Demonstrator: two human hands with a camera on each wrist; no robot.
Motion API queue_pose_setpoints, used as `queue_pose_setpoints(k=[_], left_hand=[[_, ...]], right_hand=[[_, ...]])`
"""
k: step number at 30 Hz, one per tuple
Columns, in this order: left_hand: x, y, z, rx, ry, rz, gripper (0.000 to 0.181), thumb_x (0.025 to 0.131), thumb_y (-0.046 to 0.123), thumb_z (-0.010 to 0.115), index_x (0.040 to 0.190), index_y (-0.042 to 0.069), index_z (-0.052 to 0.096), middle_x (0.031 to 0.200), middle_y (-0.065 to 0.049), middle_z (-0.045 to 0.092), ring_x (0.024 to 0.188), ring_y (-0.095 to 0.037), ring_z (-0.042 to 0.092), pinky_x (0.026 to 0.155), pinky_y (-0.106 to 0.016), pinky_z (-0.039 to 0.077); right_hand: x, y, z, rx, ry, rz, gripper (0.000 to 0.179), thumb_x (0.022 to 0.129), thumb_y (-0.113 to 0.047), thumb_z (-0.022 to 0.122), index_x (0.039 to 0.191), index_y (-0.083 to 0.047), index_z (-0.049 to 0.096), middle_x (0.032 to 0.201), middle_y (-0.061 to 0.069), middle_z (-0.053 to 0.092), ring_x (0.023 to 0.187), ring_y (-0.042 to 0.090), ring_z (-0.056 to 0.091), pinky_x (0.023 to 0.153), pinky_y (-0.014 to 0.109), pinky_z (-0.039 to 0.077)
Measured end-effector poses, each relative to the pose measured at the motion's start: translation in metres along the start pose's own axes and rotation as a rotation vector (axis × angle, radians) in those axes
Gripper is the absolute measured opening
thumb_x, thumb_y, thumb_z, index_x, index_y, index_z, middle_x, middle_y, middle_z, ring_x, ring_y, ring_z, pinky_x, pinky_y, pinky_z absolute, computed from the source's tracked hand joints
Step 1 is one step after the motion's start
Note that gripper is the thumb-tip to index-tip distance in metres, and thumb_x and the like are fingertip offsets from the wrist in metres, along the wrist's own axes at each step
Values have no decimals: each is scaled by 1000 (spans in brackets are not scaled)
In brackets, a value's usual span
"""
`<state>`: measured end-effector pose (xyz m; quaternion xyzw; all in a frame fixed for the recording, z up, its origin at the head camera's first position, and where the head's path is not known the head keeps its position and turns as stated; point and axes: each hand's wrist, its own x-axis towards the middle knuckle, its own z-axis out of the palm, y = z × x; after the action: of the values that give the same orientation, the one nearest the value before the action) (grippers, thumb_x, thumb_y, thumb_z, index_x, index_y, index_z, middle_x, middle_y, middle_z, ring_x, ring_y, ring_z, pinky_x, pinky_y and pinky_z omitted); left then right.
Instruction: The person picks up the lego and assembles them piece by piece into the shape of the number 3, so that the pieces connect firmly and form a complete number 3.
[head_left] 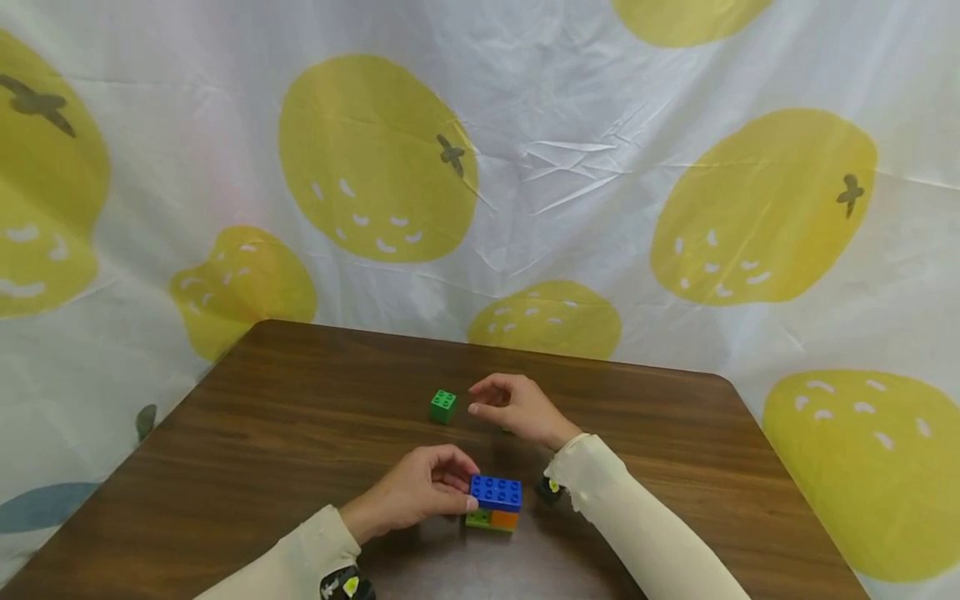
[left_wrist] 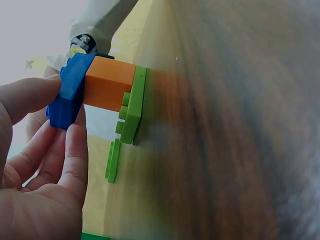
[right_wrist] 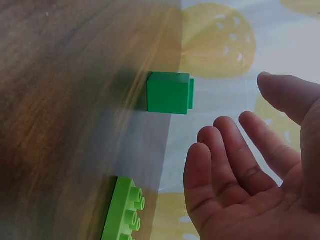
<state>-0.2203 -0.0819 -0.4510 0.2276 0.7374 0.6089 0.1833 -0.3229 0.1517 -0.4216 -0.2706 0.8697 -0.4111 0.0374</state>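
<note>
Near the front of the table stands a small stack of toy bricks. A blue brick [head_left: 496,492] is on top, an orange brick [left_wrist: 109,82] in the middle, and a light green flat brick [left_wrist: 134,106] underneath. My left hand [head_left: 420,492] pinches the end of the blue brick between thumb and fingertips. Farther back, my right hand [head_left: 521,408] is raised with relaxed, slightly bent fingers and holds nothing. A green square brick [right_wrist: 169,93] sits just beyond its fingertips, apart from them. Another light green flat brick [right_wrist: 120,210] lies below the right hand, mostly hidden in the head view.
The dark brown wooden table [head_left: 300,417] has rounded far corners. Behind it hangs a white cloth [head_left: 540,183] printed with yellow lemons.
</note>
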Motion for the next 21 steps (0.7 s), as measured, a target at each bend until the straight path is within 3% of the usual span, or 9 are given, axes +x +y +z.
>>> queue_pose_setpoints(k=[8, 16, 21], left_hand=[[2, 0, -1, 20, -1, 13, 34, 89, 14, 86, 116, 3, 70, 108, -8, 74, 99, -18, 71, 85, -24, 61], [0, -3, 0, -17, -3, 1, 34, 90, 14, 85, 117, 2, 69, 109, -7, 73, 99, -19, 71, 84, -25, 61], [0, -5, 0, -21, -1, 5, 35, 89, 13, 85, 118, 2, 69, 109, -8, 73, 99, -19, 71, 84, -24, 61]], right_hand=[[17, 4, 5, -4, 38, 0, 44, 94, -32, 81, 129, -7, 71, 108, 1, 77, 93, 15, 70, 79, 33, 60], [29, 5, 11, 16, 29, -12, 45, 92, -30, 83, 130, -8, 71, 117, 12, 77, 99, 17, 72, 87, 36, 60], [35, 9, 18, 9, 12, -9, 47, 92, -30, 84, 130, -5, 71, 116, 10, 77, 101, 18, 73, 91, 39, 60]])
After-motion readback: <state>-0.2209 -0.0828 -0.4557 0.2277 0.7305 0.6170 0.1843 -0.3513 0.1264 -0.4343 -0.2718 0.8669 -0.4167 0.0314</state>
